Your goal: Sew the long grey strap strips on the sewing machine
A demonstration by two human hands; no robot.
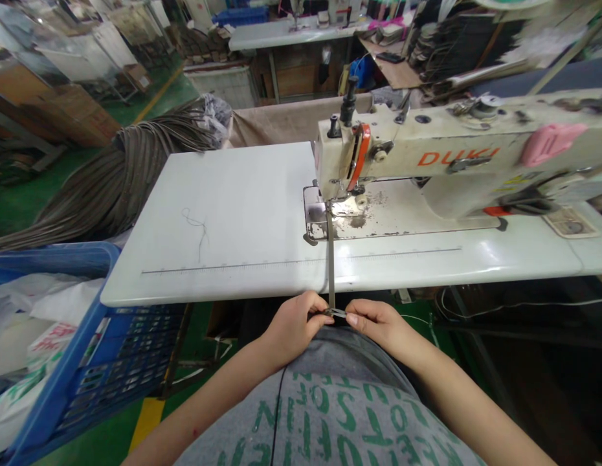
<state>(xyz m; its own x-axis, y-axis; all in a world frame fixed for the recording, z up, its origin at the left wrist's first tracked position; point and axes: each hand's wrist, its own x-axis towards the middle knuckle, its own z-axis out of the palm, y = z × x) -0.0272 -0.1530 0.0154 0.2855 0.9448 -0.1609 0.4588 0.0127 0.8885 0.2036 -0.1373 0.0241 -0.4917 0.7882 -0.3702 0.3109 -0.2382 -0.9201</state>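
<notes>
A narrow grey-brown strip (331, 265) runs from under the presser foot of the sewing machine (379, 155) straight toward me, over the table's front edge. At its near end, close to my waist, my left hand (297, 323) pinches it between thumb and fingers. My right hand (379, 323) pinches the same end from the other side, a short gap away. Between the fingertips the strip looks split or folded into two thin, light pieces; the exact shape is too small to tell.
The white sewing table (243, 207) bears a printed ruler and a loose dark thread (201, 226). A blue basket (82, 362) with plastic bags stands at the left. Behind it lies a large bundle of dark strips (101, 175). A pink block (553, 144) sits on the machine arm.
</notes>
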